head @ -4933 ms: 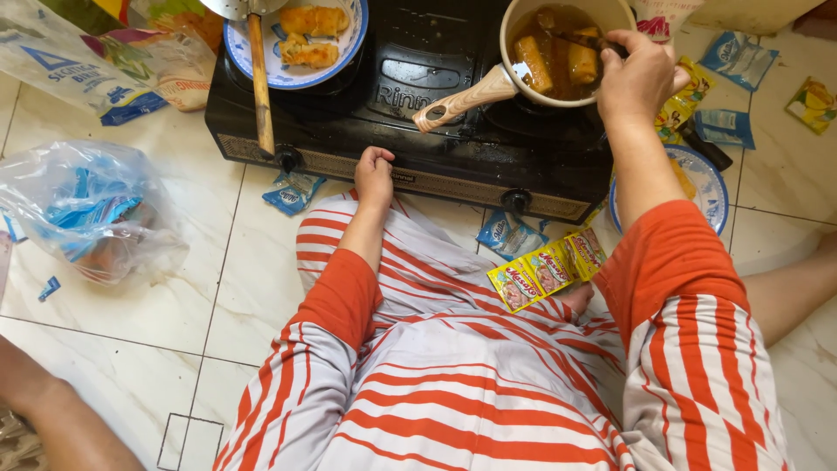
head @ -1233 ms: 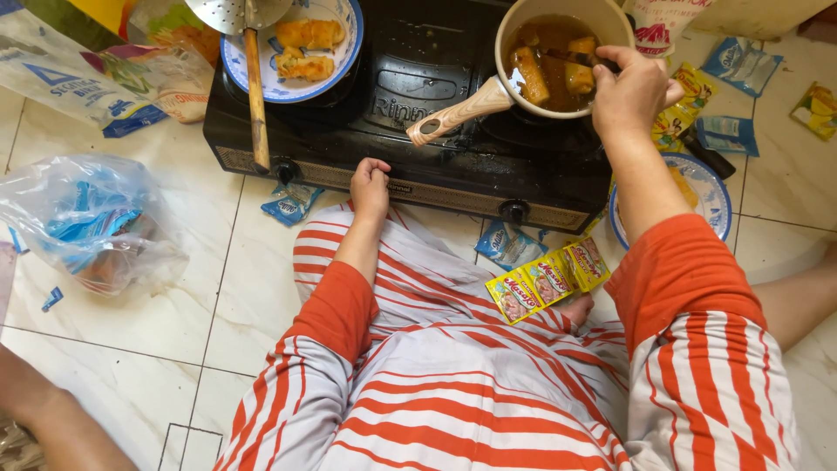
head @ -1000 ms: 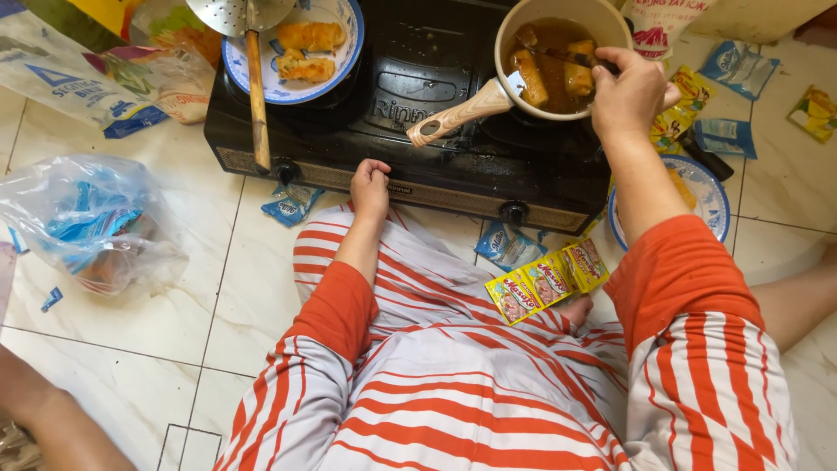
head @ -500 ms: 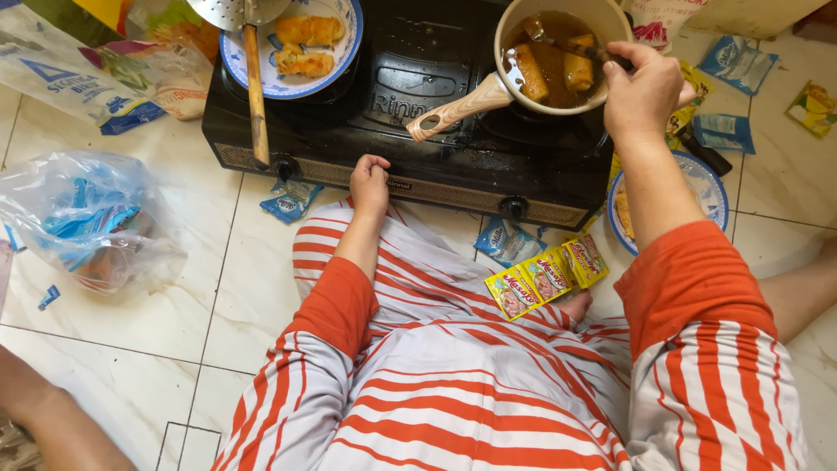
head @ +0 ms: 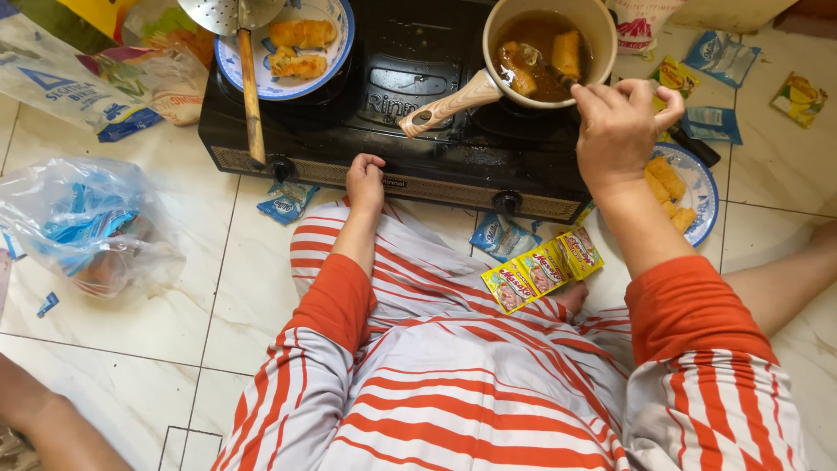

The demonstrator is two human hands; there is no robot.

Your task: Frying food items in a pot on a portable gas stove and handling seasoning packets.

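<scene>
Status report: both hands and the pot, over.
Right hand at the pot rim, grip unclear. Left hand closed, resting against the stove front. Nothing blocking.

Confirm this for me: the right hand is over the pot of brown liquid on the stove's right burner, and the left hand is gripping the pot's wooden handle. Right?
Not quite. The right hand is at the pot on the stove, but the left hand rests against the stove's front edge, apart from the pot's handle. The head view shows it.

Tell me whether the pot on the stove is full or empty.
Partly full: the pot holds brown liquid with fried pieces, below the rim. The right hand hovers beside it.
</scene>
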